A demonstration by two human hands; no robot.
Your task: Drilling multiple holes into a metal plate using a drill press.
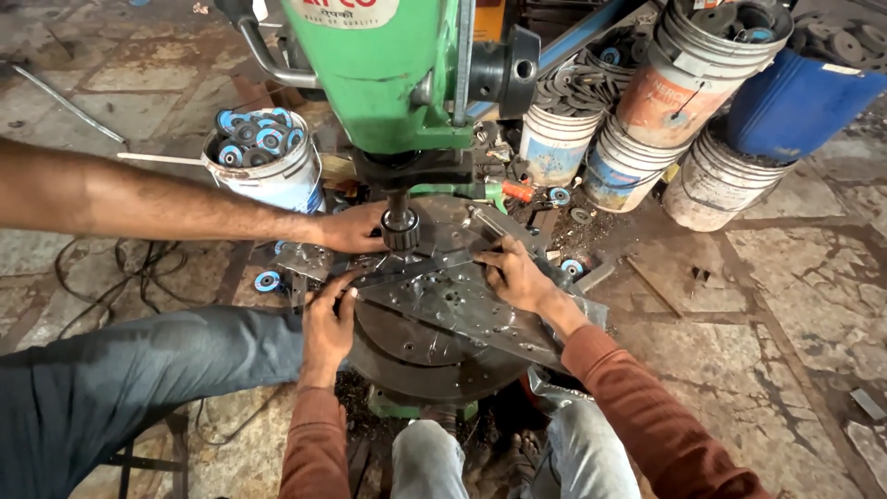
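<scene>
A green drill press [388, 83] stands over a round dark work table [416, 356]. On it lies a flat steel plate [462, 310] with several drilled holes. My left hand [328, 323] presses the plate's left edge. My right hand [513, 273] holds down the plate's upper right part, next to a narrow steel strip [407, 268] lying across it. The drill chuck [400, 229] hangs just above the strip. Another person's bare arm reaches in from the left, that hand [351, 226] resting beside the chuck.
A white bucket [268, 162] of blue-centred round discs stands at the left of the machine. Several more buckets [637, 157] with dark metal discs and a blue container [795, 102] stand at the back right. Cables lie on the stone floor at left. The other person's trouser leg [120, 388] crosses the lower left.
</scene>
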